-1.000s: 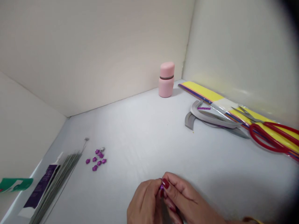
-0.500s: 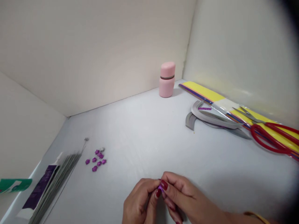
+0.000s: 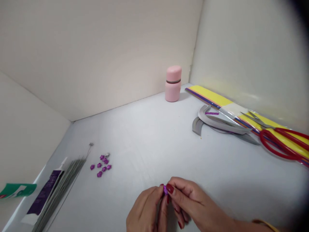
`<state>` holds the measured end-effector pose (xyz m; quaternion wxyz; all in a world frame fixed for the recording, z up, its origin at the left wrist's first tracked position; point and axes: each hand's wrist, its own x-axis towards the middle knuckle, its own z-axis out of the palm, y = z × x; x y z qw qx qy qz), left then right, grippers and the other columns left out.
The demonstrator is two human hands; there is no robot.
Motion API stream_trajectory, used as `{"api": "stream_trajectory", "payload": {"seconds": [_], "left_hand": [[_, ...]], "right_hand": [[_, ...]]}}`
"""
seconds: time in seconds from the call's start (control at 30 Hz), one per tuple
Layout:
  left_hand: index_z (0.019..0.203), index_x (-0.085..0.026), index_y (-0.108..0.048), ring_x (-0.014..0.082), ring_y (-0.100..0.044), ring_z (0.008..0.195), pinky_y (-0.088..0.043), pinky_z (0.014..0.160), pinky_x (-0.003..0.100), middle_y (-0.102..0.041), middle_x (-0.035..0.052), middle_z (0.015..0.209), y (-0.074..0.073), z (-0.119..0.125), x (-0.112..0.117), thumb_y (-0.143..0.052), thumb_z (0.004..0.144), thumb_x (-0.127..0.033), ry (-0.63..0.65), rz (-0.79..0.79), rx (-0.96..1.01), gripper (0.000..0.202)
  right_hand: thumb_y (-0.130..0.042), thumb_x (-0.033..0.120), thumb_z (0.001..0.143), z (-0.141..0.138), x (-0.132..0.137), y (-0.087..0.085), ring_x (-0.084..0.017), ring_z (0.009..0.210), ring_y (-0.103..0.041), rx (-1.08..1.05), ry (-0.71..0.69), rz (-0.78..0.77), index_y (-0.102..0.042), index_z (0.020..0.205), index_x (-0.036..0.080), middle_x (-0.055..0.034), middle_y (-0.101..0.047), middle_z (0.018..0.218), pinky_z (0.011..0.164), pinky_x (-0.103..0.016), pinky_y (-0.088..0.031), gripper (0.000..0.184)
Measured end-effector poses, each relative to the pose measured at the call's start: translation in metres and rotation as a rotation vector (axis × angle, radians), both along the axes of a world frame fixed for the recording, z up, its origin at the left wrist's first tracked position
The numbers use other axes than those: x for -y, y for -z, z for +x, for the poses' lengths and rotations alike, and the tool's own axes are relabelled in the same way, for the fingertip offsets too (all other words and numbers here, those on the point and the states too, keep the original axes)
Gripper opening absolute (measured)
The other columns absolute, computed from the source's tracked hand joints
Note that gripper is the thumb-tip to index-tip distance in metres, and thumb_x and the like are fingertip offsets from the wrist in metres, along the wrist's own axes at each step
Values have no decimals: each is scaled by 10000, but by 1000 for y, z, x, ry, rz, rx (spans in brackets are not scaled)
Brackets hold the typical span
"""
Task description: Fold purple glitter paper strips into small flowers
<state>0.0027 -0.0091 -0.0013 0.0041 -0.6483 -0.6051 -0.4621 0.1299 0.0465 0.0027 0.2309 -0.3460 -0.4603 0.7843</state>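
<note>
A white tabletop (image 3: 145, 135) meets cream walls (image 3: 96, 54) at the far, left and right sides. A pink jar (image 3: 173, 84) stands upright with its lid on, near the far wall. Toward the left lie loose purple stars (image 3: 101, 165), just beside a bundle of grey wires (image 3: 64, 183) resting on a purple-labelled packet (image 3: 44, 196), with a green wrapper (image 3: 18, 190) at the left edge. Red scissors (image 3: 280, 145) lie across yellow strips (image 3: 212, 96) on the right, near curved grey strips (image 3: 217, 124). At the near edge, the left hand (image 3: 145, 211) and right hand (image 3: 193, 203) pinch a purple star (image 3: 165, 190) between their fingertips in a narrow grip.
</note>
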Motion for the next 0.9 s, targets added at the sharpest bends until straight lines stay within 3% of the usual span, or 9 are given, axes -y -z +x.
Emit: {"api": "stream_trajectory", "payload": {"seconds": [0.23, 0.33, 0.57, 0.73, 0.9], "left_hand": [[912, -203, -641, 115, -654, 628, -510, 619, 171, -705, 21, 719, 2, -5, -3, -429, 901, -216, 102, -125, -9, 212], [899, -195, -635, 111, -656, 635, -512, 631, 163, -706, 23, 719, 3, -4, -5, -432, 906, -235, 122, -110, -8, 208], [943, -165, -643, 161, -663, 656, -539, 583, 220, -715, 74, 757, 11, 1, -2, -523, 834, -106, 86, 60, -73, 172], [948, -172, -634, 140, -661, 639, -537, 574, 191, -709, 55, 722, 11, 5, -2, -513, 797, -30, 74, 98, -6, 240], [923, -180, -628, 126, -650, 624, -515, 568, 181, -702, 49, 699, 7, 5, -1, -498, 762, 6, 102, 19, -7, 278]], "right_hand": [[-417, 571, 837, 4, -10, -9, -35, 344, -388, 89, -119, 55, -427, 629, 170, 82, -404, 458, 358, -147, -279, 452], [-419, 558, 845, 5, -12, -10, -21, 343, -364, 60, -132, 30, -412, 646, 174, 85, -408, 486, 359, -139, -277, 433], [-455, 564, 824, 4, -9, -8, -4, 308, -302, -19, -119, -132, -395, 671, 184, 104, -366, 503, 316, -127, -251, 415], [-423, 560, 847, 3, -2, -2, -6, 327, -298, -30, -54, -40, -367, 648, 186, 105, -345, 501, 336, -129, -258, 427], [-427, 585, 832, 1, 2, -6, -23, 352, -303, 28, -37, 33, -370, 656, 190, 104, -331, 476, 349, -146, -241, 436]]}}
